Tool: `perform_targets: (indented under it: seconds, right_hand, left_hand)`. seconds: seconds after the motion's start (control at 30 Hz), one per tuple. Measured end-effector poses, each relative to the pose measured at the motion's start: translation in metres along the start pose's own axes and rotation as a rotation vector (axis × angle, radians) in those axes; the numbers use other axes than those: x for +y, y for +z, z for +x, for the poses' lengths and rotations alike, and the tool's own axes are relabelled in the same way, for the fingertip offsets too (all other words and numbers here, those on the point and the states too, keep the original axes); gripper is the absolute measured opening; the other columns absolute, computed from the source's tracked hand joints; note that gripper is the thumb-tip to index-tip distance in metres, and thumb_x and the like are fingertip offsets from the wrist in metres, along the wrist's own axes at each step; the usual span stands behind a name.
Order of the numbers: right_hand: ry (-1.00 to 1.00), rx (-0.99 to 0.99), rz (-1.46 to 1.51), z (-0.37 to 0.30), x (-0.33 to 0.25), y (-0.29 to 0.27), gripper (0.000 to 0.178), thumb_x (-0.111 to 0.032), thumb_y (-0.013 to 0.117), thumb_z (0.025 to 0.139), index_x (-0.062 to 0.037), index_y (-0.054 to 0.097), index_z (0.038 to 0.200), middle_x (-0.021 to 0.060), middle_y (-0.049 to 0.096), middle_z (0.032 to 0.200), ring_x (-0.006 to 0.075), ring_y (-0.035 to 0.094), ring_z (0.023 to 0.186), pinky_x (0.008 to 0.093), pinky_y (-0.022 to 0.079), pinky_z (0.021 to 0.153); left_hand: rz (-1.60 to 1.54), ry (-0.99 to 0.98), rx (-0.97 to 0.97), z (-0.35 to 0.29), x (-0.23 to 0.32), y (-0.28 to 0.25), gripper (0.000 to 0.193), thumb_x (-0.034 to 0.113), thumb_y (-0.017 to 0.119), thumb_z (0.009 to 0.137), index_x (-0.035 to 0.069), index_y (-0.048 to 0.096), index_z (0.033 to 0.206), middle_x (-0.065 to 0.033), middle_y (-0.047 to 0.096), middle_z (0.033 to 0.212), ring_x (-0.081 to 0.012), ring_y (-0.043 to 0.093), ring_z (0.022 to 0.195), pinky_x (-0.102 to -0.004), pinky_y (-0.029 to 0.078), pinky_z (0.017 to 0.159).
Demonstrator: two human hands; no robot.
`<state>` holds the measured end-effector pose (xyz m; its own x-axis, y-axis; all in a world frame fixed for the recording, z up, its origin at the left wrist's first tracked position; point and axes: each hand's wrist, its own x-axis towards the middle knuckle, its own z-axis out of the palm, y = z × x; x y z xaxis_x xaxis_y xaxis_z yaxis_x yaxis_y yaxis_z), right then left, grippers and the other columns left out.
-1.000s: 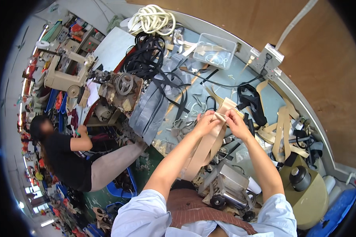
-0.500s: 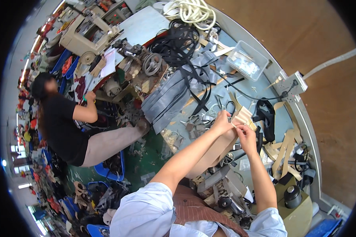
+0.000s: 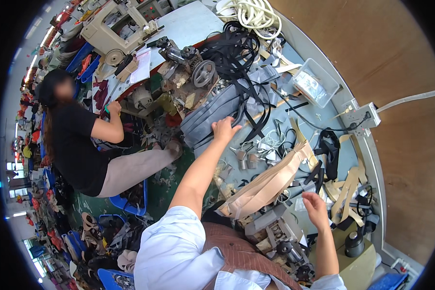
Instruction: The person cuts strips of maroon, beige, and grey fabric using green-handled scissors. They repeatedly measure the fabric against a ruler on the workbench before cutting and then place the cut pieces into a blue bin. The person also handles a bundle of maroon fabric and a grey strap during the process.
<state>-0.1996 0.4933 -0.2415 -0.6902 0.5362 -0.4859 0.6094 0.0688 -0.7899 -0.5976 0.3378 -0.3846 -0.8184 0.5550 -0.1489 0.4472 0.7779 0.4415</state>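
Observation:
My left hand (image 3: 225, 129) is at the near end of a stack of grey fabric strips (image 3: 210, 113), its thumb spread from the fingers and nothing visible in it. Whether it touches the strips I cannot tell. Across the bench, in front of me, lies a long bundle of beige strips (image 3: 261, 191), with no hand on it. My right hand (image 3: 316, 209) hovers to the right of that bundle, fingers loosely bent and apart, holding nothing. Scissors (image 3: 289, 137) lie among thin cords beyond the beige bundle.
Black straps (image 3: 234, 50) heap behind the grey strips. A clear plastic box (image 3: 315, 82) stands near the wall-side edge. Close to my body is a metal machine (image 3: 275, 229); another with a handwheel (image 3: 204, 73) stands further left. A seated person (image 3: 77, 135) works at the left.
Both hands have let go of the beige strips, which now lie on the bench. My left hand has moved left to the grey strips; my right has drawn back toward me.

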Motion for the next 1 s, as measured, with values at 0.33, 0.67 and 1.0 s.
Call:
perform_targets:
  seconds: [0.33, 0.67, 1.0]
  right_hand:
    - [0.062, -0.137, 0.102, -0.021, -0.037, -0.003, 0.023, -0.008, 0.055, 0.09, 0.0013, 0.056, 0.111, 0.0064, 0.064, 0.101, 0.0123, 0.059, 0.095, 0.0251, 0.045, 0.083]
    - [0.12, -0.528, 0.161, 0.044, -0.114, 0.091, 0.032, -0.015, 0.058, 0.09, 0.0016, 0.053, 0.117, 0.0073, 0.063, 0.107, 0.0126, 0.059, 0.094, 0.0253, 0.046, 0.08]
    - [0.235, -0.449, 0.818, 0.033, -0.174, 0.185, 0.036, -0.014, 0.064, 0.086, -0.0046, 0.047, 0.117, 0.0065, 0.057, 0.114, 0.0187, 0.054, 0.107, 0.0376, 0.042, 0.095]
  left_hand:
    - [-0.299, -0.038, -0.409, 0.001, -0.04, -0.036, 0.066, 0.048, 0.055, 0.085, -0.004, 0.049, 0.125, -0.023, 0.051, 0.127, -0.0336, 0.047, 0.12, -0.0364, 0.037, 0.1]
    - [-0.541, 0.201, -0.265, -0.072, -0.043, -0.071, 0.029, 0.029, 0.059, 0.087, 0.002, 0.056, 0.097, -0.0145, 0.06, 0.083, -0.0191, 0.056, 0.077, -0.0344, 0.044, 0.07]
    - [-1.001, 0.355, -0.361, -0.192, -0.015, -0.156, 0.026, 0.022, 0.064, 0.086, 0.0, 0.056, 0.098, -0.0073, 0.059, 0.081, -0.0108, 0.053, 0.076, -0.029, 0.044, 0.071]
